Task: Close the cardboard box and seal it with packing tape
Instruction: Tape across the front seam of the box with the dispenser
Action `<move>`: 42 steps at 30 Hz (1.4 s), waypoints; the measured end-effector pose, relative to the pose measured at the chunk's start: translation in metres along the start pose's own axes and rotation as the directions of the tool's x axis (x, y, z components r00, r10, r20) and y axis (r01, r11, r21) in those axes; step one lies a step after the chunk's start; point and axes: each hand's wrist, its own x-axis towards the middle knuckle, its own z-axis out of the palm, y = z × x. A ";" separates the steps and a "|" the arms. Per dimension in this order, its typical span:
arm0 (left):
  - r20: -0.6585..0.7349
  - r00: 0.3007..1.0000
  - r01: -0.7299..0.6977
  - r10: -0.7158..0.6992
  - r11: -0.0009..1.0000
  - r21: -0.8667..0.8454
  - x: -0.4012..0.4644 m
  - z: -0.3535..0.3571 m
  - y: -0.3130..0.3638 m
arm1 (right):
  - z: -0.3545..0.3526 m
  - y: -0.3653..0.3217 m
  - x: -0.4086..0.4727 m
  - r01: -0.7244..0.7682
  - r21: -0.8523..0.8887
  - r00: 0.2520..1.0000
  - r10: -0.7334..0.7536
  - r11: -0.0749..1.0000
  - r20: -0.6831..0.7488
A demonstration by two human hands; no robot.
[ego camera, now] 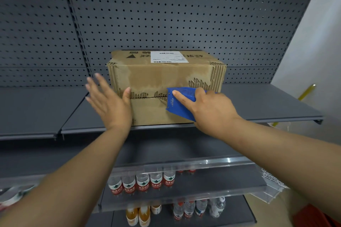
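A worn brown cardboard box [158, 77] stands on a grey shelf [258, 105], its flaps closed and meeting in a seam across the side facing me. A white shipping label is stuck on its top. My right hand [208, 110] grips a blue tape dispenser [181, 103] pressed against the seam on the box's right part. My left hand [108, 101] is flat with fingers spread, thumb resting on the box's left front edge beside the seam. Whether any tape lies on the seam I cannot tell.
A grey pegboard wall [166, 14] rises behind the box. Lower shelves hold water bottles [142, 182] with red labels and orange drink bottles [138, 214]. A white wall and a yellow stick [307, 91] are at the right.
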 end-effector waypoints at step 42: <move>-0.030 0.471 -0.795 0.882 0.439 0.419 0.008 0.068 -0.009 | 0.020 0.042 -0.010 0.103 0.083 0.990 -0.094 0.991 -0.101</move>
